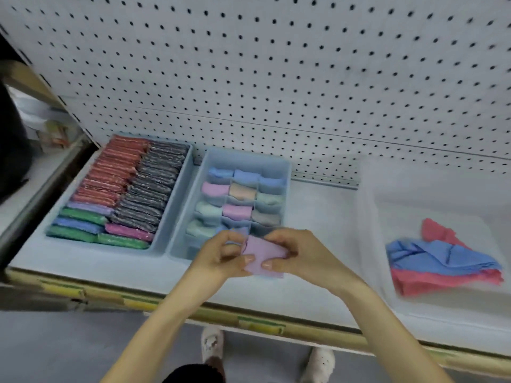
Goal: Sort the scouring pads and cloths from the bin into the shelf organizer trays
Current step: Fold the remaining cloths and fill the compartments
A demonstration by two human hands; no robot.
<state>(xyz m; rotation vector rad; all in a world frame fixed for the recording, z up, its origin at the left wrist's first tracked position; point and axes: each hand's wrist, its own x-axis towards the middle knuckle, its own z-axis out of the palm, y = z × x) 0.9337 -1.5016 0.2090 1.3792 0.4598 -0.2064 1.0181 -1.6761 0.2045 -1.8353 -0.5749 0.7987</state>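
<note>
A folded lilac cloth (262,252) is held between my left hand (221,258) and my right hand (293,252), just over the near end of the divided blue tray (276,161). That tray's compartments hold rolled cloths in blue, pink, peach, green and grey. To its left a second blue tray (177,203) is packed with scouring pads standing in rows: red, dark grey, green, blue, purple and pink. At the right, a clear bin (367,217) holds loose blue cloths (439,255) lying on red cloths (442,280).
Everything stands on a white shelf (318,217) with a yellow-green front edge (260,324). A white pegboard (276,64) rises behind. Another shelf unit with boxes is at the far left. My feet show on the grey floor below.
</note>
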